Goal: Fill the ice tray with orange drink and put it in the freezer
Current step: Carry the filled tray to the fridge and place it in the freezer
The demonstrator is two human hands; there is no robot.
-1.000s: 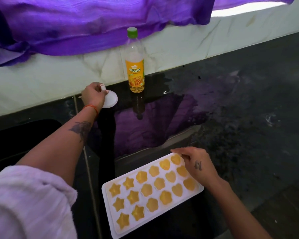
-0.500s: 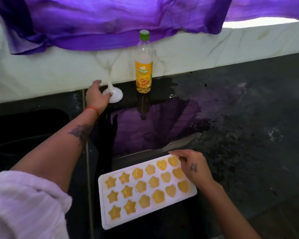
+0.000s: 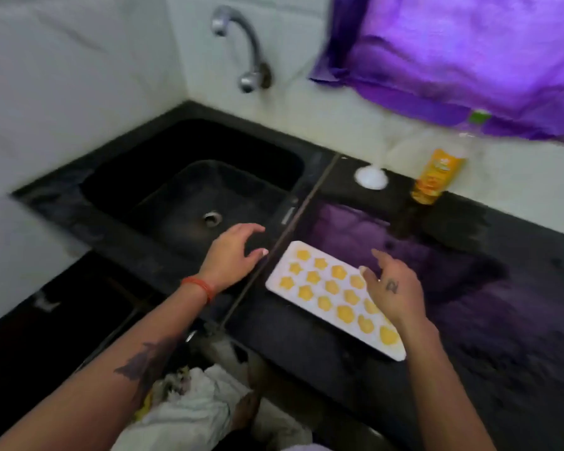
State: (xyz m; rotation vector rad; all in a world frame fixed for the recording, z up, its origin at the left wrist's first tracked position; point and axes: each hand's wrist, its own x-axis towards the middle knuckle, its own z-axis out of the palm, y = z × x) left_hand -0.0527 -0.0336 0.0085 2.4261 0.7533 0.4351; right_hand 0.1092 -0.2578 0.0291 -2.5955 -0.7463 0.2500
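Ice tray (image 3: 319,288), filled, near counter (image 3: 469,320) front edge | left hand (image 3: 232,252) spread, empty | right hand (image 3: 393,291) spread above tray

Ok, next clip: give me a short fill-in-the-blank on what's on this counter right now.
1. The ice tray lies on the black ____.
2. Its moulds hold a liquid coloured ____.
3. The left hand and right hand are both ____, holding nothing.
4. The bottle has a cap coloured ____.

Missing words: counter; orange; open; green

Filled ice tray (image 3: 313,289) on dark counter (image 3: 469,336); right hand (image 3: 392,289) over it, left hand (image 3: 233,252) spread open beside it
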